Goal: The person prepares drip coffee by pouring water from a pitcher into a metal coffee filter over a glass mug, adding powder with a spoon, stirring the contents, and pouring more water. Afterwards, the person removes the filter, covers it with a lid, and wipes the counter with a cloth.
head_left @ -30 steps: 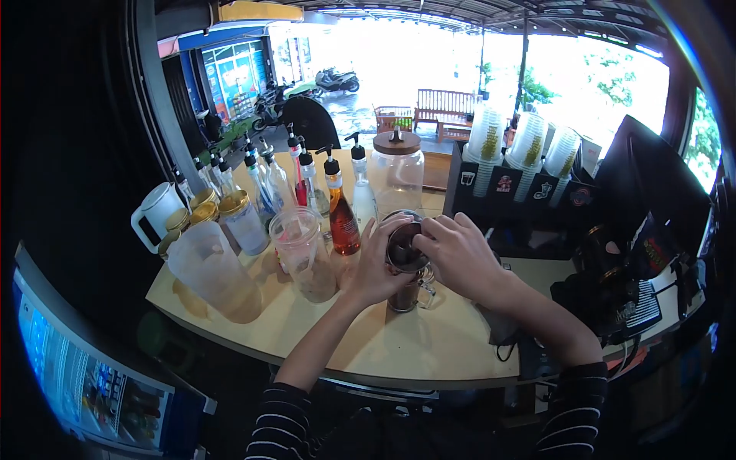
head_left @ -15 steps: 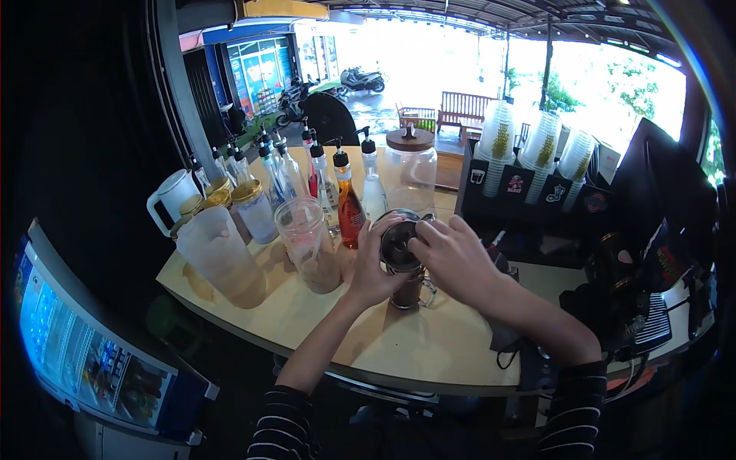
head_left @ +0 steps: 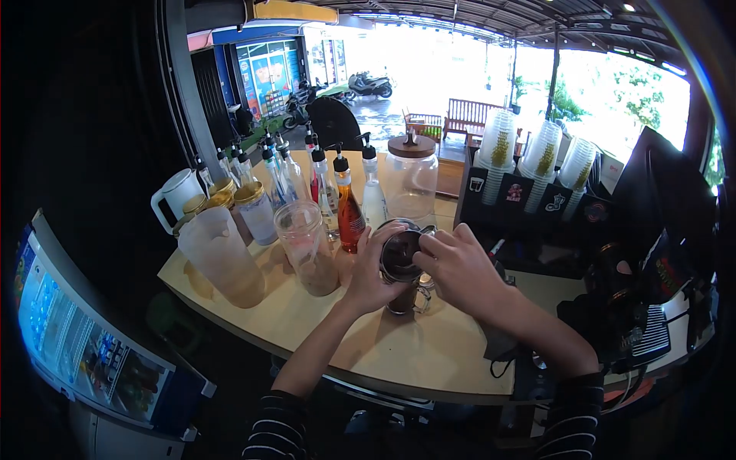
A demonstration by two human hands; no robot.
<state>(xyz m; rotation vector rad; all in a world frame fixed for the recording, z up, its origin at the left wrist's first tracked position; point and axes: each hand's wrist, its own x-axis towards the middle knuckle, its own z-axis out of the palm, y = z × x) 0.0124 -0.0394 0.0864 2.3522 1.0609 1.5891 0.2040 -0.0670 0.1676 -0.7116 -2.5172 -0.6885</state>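
A round vessel point(head_left: 400, 254) with a shiny rim and a dark inside sits between my hands at the middle of the counter; its exact kind is unclear. My left hand point(head_left: 371, 270) is closed around its left side, thumb and fingers along the rim. At the right side of the rim, my right hand point(head_left: 462, 268) has its fingers pinched together; whether they grip the rim or some small part there is hidden. Directly under the vessel stands a clear glass mug point(head_left: 401, 301) with dark brown contents and its handle to the right.
Left of my hands stand a wide clear jar point(head_left: 305, 249), a frosted pitcher point(head_left: 218, 257) and several pump bottles point(head_left: 350, 211). A large wooden-lidded jar point(head_left: 412, 184) is behind. Stacked plastic cups point(head_left: 498, 142) fill a black holder point(head_left: 515, 188) at the right. The counter's front edge point(head_left: 330, 368) is close.
The view has shifted slightly. The vessel is tipped a little more toward me, showing more of its dark inside. Both hands stay at its rim, the right fingers slightly shifted.
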